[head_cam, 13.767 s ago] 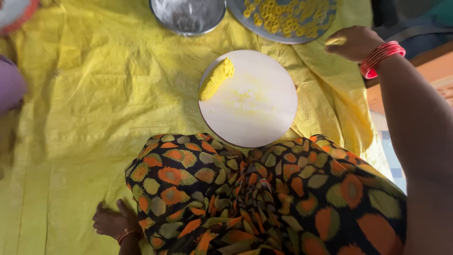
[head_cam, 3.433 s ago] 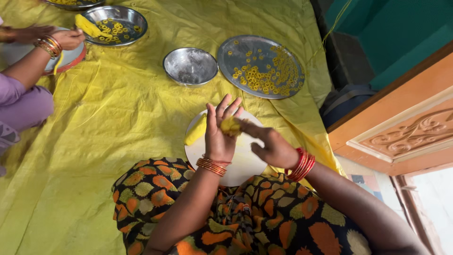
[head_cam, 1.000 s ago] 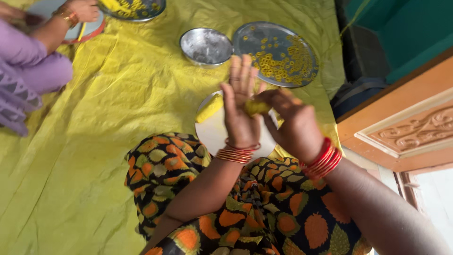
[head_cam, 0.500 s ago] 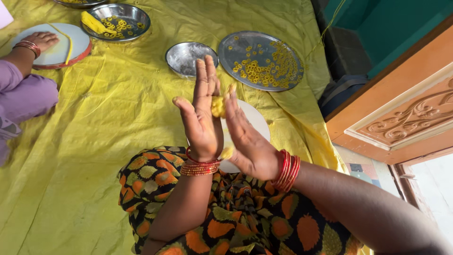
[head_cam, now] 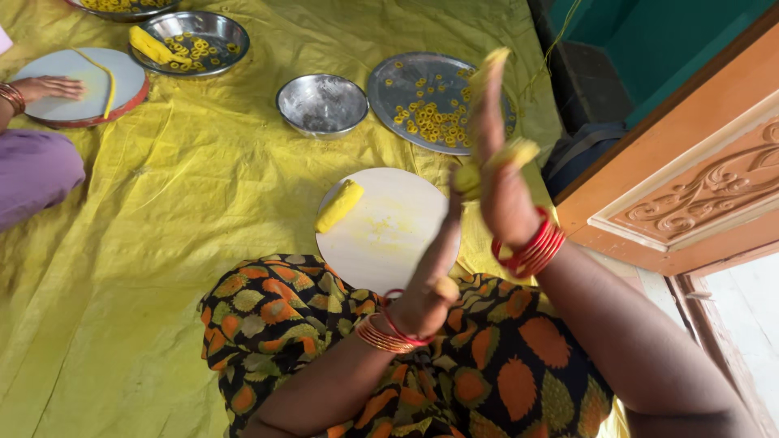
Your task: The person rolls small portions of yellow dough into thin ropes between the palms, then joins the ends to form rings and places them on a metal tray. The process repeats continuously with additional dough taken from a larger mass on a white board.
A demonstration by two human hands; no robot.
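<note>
Only 1 view is given, taken from a camera on the person's head and aimed steeply down over their own lap. It sits close: the left hand [head_cam: 430, 280] and right hand [head_cam: 497, 162] fill the centre right of the frame, with the round white board [head_cam: 389, 235] just beyond them. The yellow sheet [head_cam: 162, 211] stretches to the upper left, where another person's hand [head_cam: 49, 87] shows. A carved wooden door frame [head_cam: 698, 186] cuts the right edge.
</note>
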